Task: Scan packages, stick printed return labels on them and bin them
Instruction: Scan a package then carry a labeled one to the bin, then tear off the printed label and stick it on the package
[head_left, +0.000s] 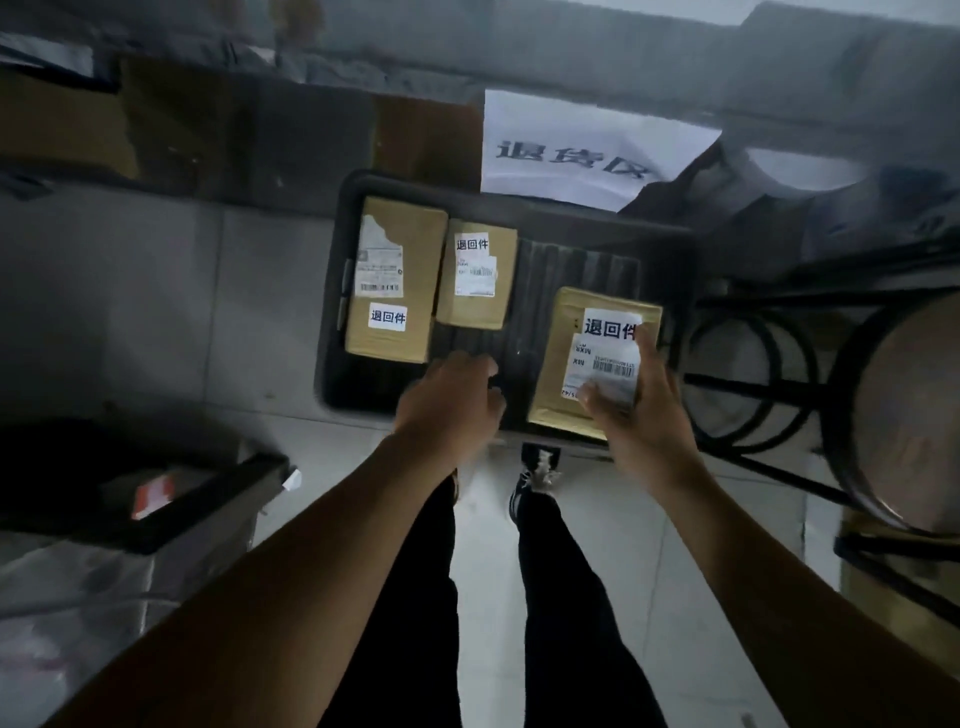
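My right hand grips the flat tan padded package with white return label over the dark plastic bin; my left hand, loosely curled and holding nothing, hovers beside it

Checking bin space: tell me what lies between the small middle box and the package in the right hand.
Head view: only bare ribbed bin floor lies between the small middle box and the package gripped by the right hand.

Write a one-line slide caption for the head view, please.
Right hand lowers a labelled package into the bin beside two others; left hand hovers open.
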